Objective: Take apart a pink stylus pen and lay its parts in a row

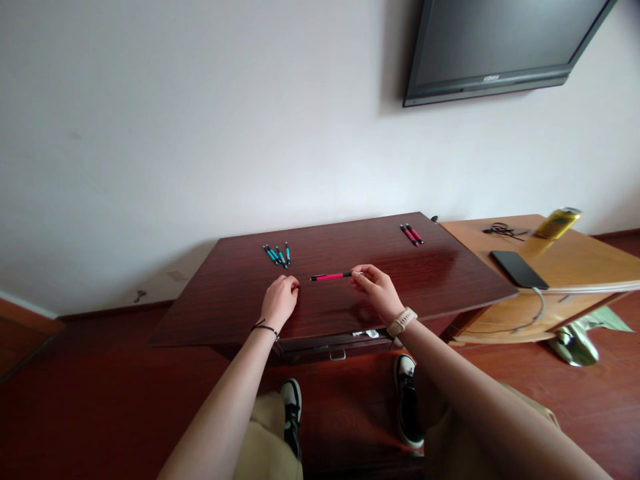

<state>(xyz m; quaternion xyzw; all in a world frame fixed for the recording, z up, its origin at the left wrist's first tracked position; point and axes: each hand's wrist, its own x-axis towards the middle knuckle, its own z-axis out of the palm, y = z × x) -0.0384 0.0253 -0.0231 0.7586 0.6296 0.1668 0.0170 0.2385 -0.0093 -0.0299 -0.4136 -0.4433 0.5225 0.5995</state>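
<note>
My right hand [377, 288] pinches the black end of a pink pen [330, 276] between thumb and fingers. The pen lies crosswise, its other end pointing left toward my left hand [281, 300]. That left hand is closed at the dark wooden table [240, 307], fingers curled down; what they hold, if anything, is mostly hidden. Just beyond it, several blue pens [278, 256] rest on the tabletop, fanned out. A small group of pink pens [412, 235] lies side by side near the far right corner.
A lighter wooden cabinet [590, 263] adjoins on the right, bearing a black phone [518, 269] with a cable, a black cord [504, 231] and a yellow can [557, 223]. Under the tabletop sits a drawer with a metal handle [337, 357]. A television [505, 47] hangs on the wall.
</note>
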